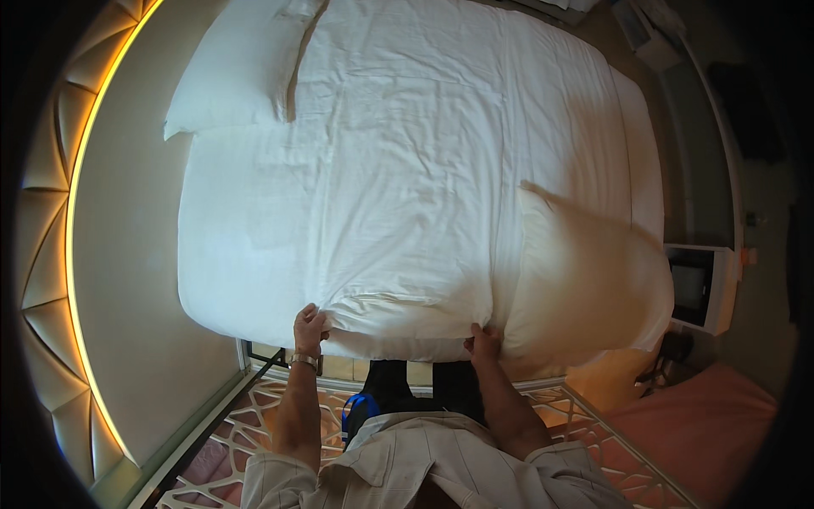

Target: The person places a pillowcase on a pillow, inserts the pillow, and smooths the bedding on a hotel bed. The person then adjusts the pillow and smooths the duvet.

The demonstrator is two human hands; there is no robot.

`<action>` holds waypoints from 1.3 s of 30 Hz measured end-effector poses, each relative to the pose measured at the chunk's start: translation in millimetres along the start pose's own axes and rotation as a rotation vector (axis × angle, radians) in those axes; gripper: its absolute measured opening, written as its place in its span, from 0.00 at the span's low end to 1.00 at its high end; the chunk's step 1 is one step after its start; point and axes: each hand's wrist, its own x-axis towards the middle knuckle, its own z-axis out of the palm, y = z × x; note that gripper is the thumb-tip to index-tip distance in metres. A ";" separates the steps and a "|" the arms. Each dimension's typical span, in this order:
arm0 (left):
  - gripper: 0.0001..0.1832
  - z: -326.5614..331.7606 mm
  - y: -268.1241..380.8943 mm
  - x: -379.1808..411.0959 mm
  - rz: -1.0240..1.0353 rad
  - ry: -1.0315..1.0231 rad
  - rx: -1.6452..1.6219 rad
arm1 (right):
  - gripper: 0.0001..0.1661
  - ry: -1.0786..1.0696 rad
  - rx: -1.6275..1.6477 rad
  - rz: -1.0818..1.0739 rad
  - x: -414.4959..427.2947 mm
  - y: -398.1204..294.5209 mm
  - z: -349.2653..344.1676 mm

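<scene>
A white duvet [407, 191] with a folded-over band lies across the bed, wrinkled along its middle. My left hand [310, 329], with a metal-banded wristwatch [303, 361] on the wrist, pinches the left corner of the band's near edge. The right corner of that edge is gripped by my right hand [483, 342], its fingers bent around the cloth. Between the hands the cloth bunches in shallow folds near the bed's edge. Just right of my right hand lies a white pillow [572, 280]. Another white pillow [235, 70] lies at the far left of the bed.
A padded headboard panel [48, 254] with a lit strip runs along the left. A white lattice screen [254, 407] stands close behind my legs. To the right are a white cabinet [722, 289] with a dark front and a reddish surface [693, 420].
</scene>
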 end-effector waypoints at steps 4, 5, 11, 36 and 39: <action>0.13 -1.0 11.8 -11.7 -0.162 -0.254 -0.046 | 0.10 -0.217 0.093 0.056 0.1 0.1 -13.2; 0.12 -0.7 11.4 -13.2 -0.196 -0.266 -0.015 | 0.11 -0.266 0.084 0.088 2.2 1.3 -16.8; 0.09 -3.1 24.9 -29.2 -0.131 -0.234 -0.038 | 0.11 -0.087 0.292 0.168 -20.0 2.1 -14.9; 0.15 -14.2 -33.1 29.6 0.432 0.190 0.840 | 0.14 -0.224 -0.114 -0.199 -17.3 -40.1 18.8; 0.15 -14.7 -30.4 31.8 0.394 0.177 0.861 | 0.13 -0.326 -0.055 -0.095 -20.8 -47.4 17.0</action>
